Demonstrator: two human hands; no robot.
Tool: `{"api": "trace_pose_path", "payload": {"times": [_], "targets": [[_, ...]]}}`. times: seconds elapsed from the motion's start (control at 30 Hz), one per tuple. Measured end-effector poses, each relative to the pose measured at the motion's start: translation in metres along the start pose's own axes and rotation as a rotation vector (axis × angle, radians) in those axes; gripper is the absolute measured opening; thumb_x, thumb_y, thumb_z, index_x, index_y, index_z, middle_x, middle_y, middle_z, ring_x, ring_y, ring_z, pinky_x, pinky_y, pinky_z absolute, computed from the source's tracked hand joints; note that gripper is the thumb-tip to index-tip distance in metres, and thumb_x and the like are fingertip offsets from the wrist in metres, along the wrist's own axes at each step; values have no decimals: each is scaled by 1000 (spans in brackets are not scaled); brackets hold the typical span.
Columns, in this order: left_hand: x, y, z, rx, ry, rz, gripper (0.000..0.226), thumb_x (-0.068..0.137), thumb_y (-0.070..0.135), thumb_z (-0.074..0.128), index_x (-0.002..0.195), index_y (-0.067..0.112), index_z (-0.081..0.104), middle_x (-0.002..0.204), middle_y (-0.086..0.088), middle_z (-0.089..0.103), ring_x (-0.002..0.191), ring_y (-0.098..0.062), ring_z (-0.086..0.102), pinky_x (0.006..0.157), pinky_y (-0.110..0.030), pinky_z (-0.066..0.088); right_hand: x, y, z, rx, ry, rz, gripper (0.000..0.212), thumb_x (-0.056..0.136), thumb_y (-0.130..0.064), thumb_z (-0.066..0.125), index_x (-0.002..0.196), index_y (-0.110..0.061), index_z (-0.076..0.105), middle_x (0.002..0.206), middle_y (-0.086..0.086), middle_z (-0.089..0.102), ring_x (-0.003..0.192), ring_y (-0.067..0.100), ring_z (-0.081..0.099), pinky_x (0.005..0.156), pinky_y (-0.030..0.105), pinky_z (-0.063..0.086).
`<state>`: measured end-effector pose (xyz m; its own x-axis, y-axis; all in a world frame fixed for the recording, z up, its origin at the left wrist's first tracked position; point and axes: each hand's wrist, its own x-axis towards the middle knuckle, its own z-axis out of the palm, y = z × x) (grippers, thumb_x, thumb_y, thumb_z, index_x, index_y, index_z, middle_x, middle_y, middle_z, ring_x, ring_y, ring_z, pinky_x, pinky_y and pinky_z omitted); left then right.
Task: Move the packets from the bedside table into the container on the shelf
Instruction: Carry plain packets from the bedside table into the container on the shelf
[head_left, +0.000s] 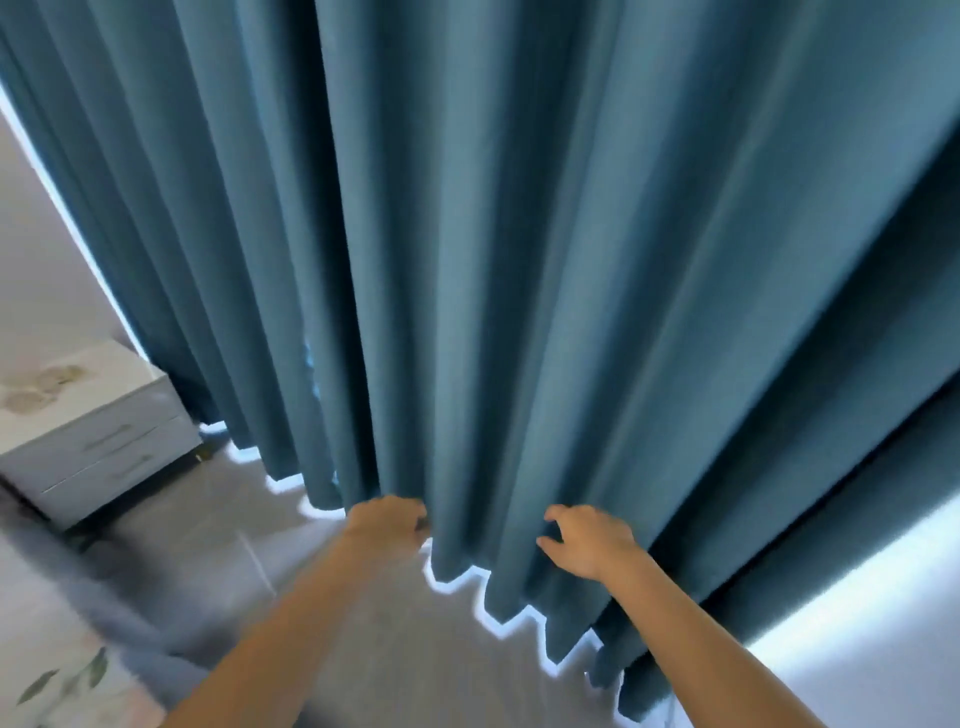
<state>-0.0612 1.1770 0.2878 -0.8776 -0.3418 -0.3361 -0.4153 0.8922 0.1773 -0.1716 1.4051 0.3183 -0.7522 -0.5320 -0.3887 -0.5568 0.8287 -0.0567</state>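
my left hand (387, 522) curled at a teal curtain (519, 260) fold, grip unclear, right hand (587, 543) spread against it, bedside tabletop (72, 384) at nine o'clock, grey floor (363, 597) below

Both forearms reach forward, left hand (387, 522) and right hand (587, 543) with fingers curled.

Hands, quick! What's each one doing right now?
Left hand: fingers curled into a fold of the blue curtain, gripping it.
Right hand: fingers bent loosely at the curtain, holding nothing clearly; a grip cannot be told.
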Motion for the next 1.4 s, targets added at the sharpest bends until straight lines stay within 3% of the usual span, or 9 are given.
{"api": "trace_pose_path", "payload": {"times": [0.17, 0.3, 0.6, 0.73, 0.83, 0.93, 1.07, 1.17, 1.4], "targets": [[44, -88, -28, -74, -8, -187, 40, 99, 41, 37, 136, 29, 47, 139, -1, 52, 129, -28, 47, 103, -38, 41, 121, -74, -32, -112, -46, -205, 41, 95, -45, 44, 129, -22, 50, 130, 3, 57, 119, 25, 53, 92, 33, 45], [77, -160, -36, -168, -15, -363, 45, 98, 45, 37, 138, 28, 46, 137, -2, 55, 128, -27, 48, 103, -36, 42, 212, -152, -50, -166, -86, -361, 41, 95, -46, 44, 130, -25, 49, 126, 1, 59, 117, 24, 55, 89, 31, 44], [154, -329, -86, -310, 32, -686, 44, 100, 45, 38, 138, 25, 48, 136, -3, 57, 122, -26, 55, 98, -38, 47, 407, -348, -105, -172, -145, -615, 46, 92, -50, 47, 131, -26, 49, 126, 1, 59, 115, 24, 57, 91, 32, 46], [165, -410, -115, -394, 23, -816, 45, 98, 45, 31, 125, 18, 53, 129, -8, 59, 112, -30, 57, 93, -42, 49, 467, -450, -131, -158, -197, -719, 50, 87, -56, 50, 129, -30, 49, 122, -4, 60, 111, 19, 58, 89, 31, 49], [169, -474, -133, -459, 54, -942, 39, 96, 45, 37, 123, 23, 55, 125, -6, 61, 111, -29, 58, 91, -37, 48, 503, -529, -139, -159, -228, -773, 48, 87, -55, 47, 129, -31, 49, 120, -4, 61, 110, 19, 59, 88, 31, 50], [189, -556, -142, -535, 76, -979, 37, 92, 45, 33, 102, 20, 58, 116, -4, 64, 99, -26, 59, 83, -36, 49, 548, -615, -141, -156, -242, -820, 48, 88, -54, 47, 129, -30, 50, 118, -4, 64, 109, 19, 59, 86, 31, 48], [229, -665, -169, -592, 177, -971, 39, 95, 42, 38, 124, 25, 58, 126, 0, 63, 116, -26, 58, 93, -36, 49, 612, -725, -143, -147, -224, -831, 40, 88, -48, 50, 120, -24, 55, 110, -3, 65, 100, 20, 60, 81, 30, 49], [256, -742, -192, -616, 151, -980, 43, 98, 43, 41, 134, 23, 52, 136, -4, 57, 125, -25, 53, 97, -33, 44, 657, -795, -149, -143, -251, -779, 41, 88, -47, 51, 120, -22, 54, 114, -2, 63, 101, 20, 60, 86, 33, 51], [312, -896, -211, -647, 110, -1031, 45, 97, 46, 40, 135, 23, 50, 139, -6, 54, 126, -26, 51, 98, -36, 44, 746, -935, -155, -126, -348, -709, 43, 87, -45, 52, 126, -27, 51, 117, -3, 60, 97, 17, 60, 86, 32, 53]]}}
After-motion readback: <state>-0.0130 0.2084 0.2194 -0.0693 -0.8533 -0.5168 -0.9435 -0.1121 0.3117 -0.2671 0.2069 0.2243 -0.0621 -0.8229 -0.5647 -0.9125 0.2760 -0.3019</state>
